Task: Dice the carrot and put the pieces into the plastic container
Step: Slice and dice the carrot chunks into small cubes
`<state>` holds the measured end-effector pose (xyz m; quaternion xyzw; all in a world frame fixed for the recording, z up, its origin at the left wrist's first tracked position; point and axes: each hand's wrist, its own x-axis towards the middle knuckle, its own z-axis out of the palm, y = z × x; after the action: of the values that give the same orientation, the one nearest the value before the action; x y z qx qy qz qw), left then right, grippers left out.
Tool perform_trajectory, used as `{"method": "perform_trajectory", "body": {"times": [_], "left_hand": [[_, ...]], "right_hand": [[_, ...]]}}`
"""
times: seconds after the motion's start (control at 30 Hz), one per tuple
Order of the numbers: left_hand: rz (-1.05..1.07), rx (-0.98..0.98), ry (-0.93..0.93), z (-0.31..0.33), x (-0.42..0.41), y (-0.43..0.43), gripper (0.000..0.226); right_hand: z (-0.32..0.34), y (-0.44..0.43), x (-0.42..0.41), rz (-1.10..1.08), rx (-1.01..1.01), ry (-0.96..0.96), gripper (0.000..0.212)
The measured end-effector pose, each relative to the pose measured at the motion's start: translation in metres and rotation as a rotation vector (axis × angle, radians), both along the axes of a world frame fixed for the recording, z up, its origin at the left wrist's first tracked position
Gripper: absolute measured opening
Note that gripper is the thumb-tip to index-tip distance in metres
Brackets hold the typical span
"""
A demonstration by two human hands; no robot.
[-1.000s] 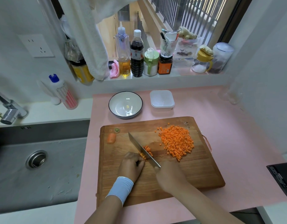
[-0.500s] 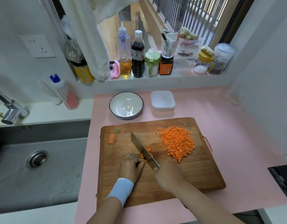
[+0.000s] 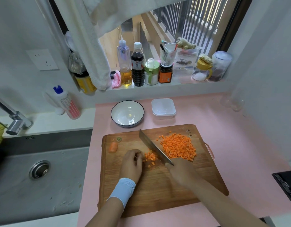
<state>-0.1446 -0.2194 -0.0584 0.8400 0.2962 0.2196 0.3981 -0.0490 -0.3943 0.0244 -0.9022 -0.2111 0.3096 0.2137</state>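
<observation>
A wooden cutting board [image 3: 158,190] lies on the pink counter. A large pile of diced carrot [image 3: 177,147] sits on its far right part. A small cluster of fresh carrot cubes [image 3: 149,157] lies between my hands, left of the knife blade. My right hand [image 3: 182,173] grips the knife [image 3: 153,148], its blade pointing away to the upper left. My left hand [image 3: 132,163] rests curled on the board beside the small cluster; whether it pinches a piece is unclear. A carrot end piece [image 3: 113,147] lies at the board's far left. The plastic container [image 3: 163,108] stands empty behind the board.
A white bowl with a dark rim [image 3: 127,113] stands left of the container. The steel sink [image 3: 38,174] and tap [image 3: 12,118] are on the left. Bottles and jars [image 3: 138,66] line the windowsill. A dark object [image 3: 287,184] juts in at the right edge.
The knife has shifted right and its blade has swung up and away. The last carrot strips under my left hand are now loose cubes, and my left hand has drawn back a little.
</observation>
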Motion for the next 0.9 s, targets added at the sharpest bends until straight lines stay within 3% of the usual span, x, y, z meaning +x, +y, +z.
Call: {"method": "perform_trajectory", "body": {"times": [0.1, 0.2, 0.33, 0.57, 0.67, 0.77, 0.83, 0.9], "left_hand": [[-0.161, 0.023, -0.047, 0.003, 0.008, -0.003, 0.014], [-0.270, 0.120, -0.029, 0.002, 0.022, -0.014, 0.013], [-0.352, 0.179, 0.125, -0.002, 0.033, -0.019, 0.004], [-0.249, 0.117, 0.025, 0.015, 0.030, -0.011, 0.015], [-0.225, 0.256, -0.153, 0.036, 0.033, -0.018, 0.017], [0.005, 0.269, -0.329, 0.057, 0.036, -0.020, 0.017], [-0.086, 0.238, -0.218, 0.061, 0.041, -0.017, 0.019], [-0.306, 0.097, 0.096, 0.060, 0.049, -0.016, 0.023]], "right_hand": [[0.001, -0.006, 0.010, -0.034, 0.048, 0.160, 0.028], [-0.002, -0.009, 0.013, -0.241, 0.179, 0.419, 0.024], [0.001, -0.013, 0.023, -0.352, 0.229, 0.490, 0.022], [0.012, -0.025, 0.039, -0.111, 0.121, 0.161, 0.031], [0.009, -0.027, 0.038, 0.037, 0.034, -0.115, 0.031], [0.006, -0.033, 0.038, 0.198, -0.080, -0.404, 0.021], [0.006, -0.036, 0.038, 0.274, -0.137, -0.521, 0.027], [0.004, -0.036, 0.037, 0.342, -0.175, -0.555, 0.038]]}}
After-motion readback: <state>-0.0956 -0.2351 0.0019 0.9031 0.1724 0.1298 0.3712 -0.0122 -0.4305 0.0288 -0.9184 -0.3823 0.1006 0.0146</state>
